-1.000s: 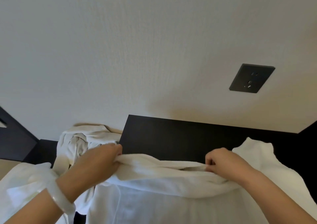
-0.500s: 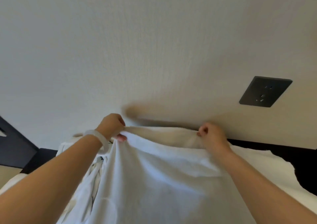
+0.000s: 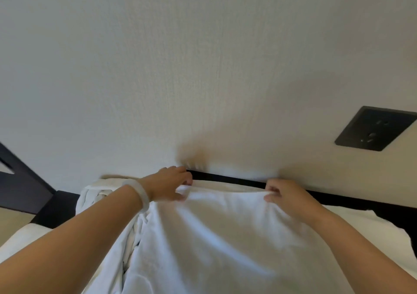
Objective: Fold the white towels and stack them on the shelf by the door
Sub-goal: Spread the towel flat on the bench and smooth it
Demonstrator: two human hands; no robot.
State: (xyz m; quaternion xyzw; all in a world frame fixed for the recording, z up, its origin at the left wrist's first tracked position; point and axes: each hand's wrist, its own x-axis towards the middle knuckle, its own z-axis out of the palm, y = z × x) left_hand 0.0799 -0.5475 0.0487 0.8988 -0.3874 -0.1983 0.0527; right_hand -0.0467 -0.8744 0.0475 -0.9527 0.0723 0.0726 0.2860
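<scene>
Left hand (image 3: 168, 185) and right hand (image 3: 286, 194) each pinched the far edge of the plain white cloth towel (image 3: 225, 237) over the flat black bench (image 3: 225, 177), from what I saw.

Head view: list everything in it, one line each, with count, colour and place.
held towel: 1, white, centre and bottom, spread toward the wall
crumpled towel: 1, white, left of the held towel, by the wall
flat white cloth: 2 patches, white, right of the held towel and at the lower left edge
black surface: 1, black, strip along the foot of the wall
dark furniture: 1, black, left edge
socket plate: 1, dark grey, on the wall, right
wall: 1, off-white, upper half
bracelet: 1, pale, left wrist
left hand: 1, grips the held towel's far edge
right hand: 1, pinches the same edge
</scene>
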